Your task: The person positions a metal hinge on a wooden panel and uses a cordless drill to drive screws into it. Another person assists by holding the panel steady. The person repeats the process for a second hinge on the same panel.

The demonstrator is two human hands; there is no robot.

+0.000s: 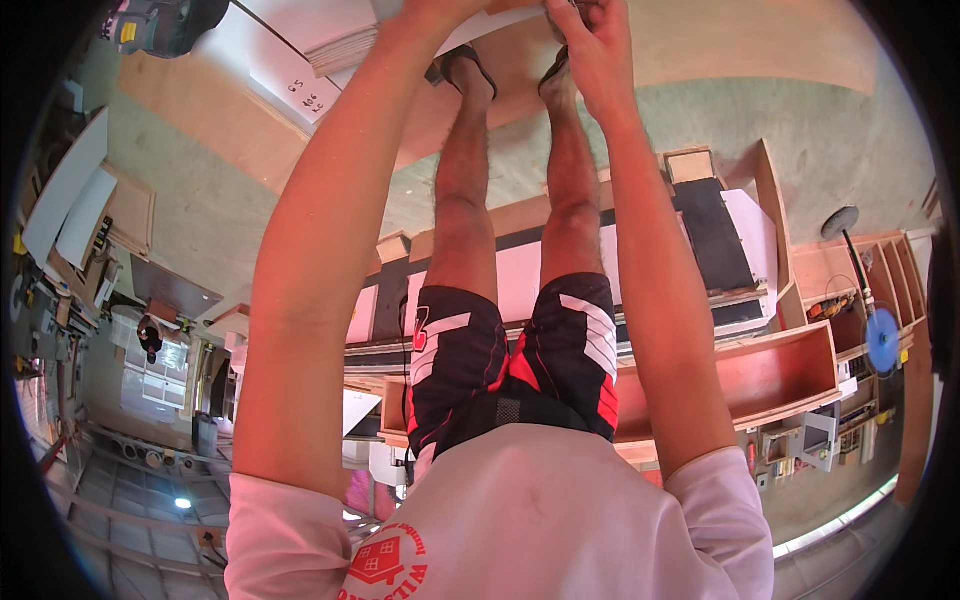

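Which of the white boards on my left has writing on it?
The white board just left of your left forearm: it carries dark handwritten marks, while the two boards at the far left look plain.

Hands (598, 50) — cut off by the top edge, grip unclear.

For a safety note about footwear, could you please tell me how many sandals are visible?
2: a dark sandal on the left foot, and a matching sandal on the right foot. Others may be hidden.
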